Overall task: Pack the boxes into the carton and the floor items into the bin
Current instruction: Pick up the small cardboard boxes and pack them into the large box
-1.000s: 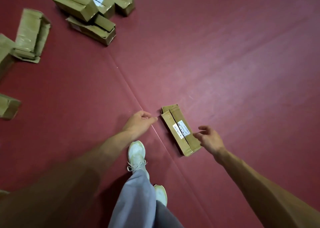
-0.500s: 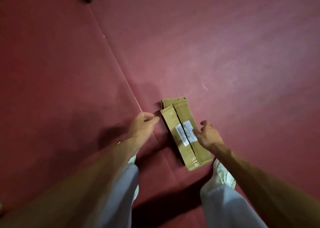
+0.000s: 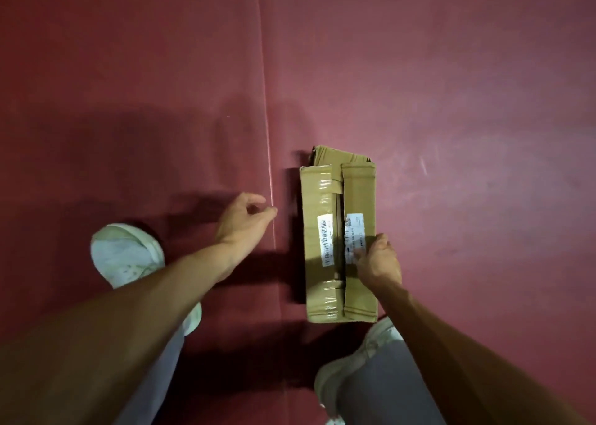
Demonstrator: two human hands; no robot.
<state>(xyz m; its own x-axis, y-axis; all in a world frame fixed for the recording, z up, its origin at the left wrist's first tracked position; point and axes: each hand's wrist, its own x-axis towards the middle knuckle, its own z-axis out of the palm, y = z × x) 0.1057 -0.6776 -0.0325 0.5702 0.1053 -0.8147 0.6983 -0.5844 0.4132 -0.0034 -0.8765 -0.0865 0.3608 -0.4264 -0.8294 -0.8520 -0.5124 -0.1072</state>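
A long brown cardboard box point(image 3: 325, 205) lies flat on the dark red floor, taped along its top, with two white labels and a bent flap at its far end. My right hand point(image 3: 377, 261) rests on the box's right half near the label, fingers curled over the right edge and thumb on top. My left hand point(image 3: 246, 219) hovers just left of the box, fingers loosely curled, holding nothing and not touching the box.
A thin seam line point(image 3: 267, 134) runs up the red floor point(image 3: 451, 85) just left of the box. My two white shoes point(image 3: 125, 253) point(image 3: 364, 360) stand either side of the box's near end. No carton or bin is in view.
My head has tilted down and closer, so the other boxes have left the view. My right hand has moved onto the box's right side. My left hand stays beside it.
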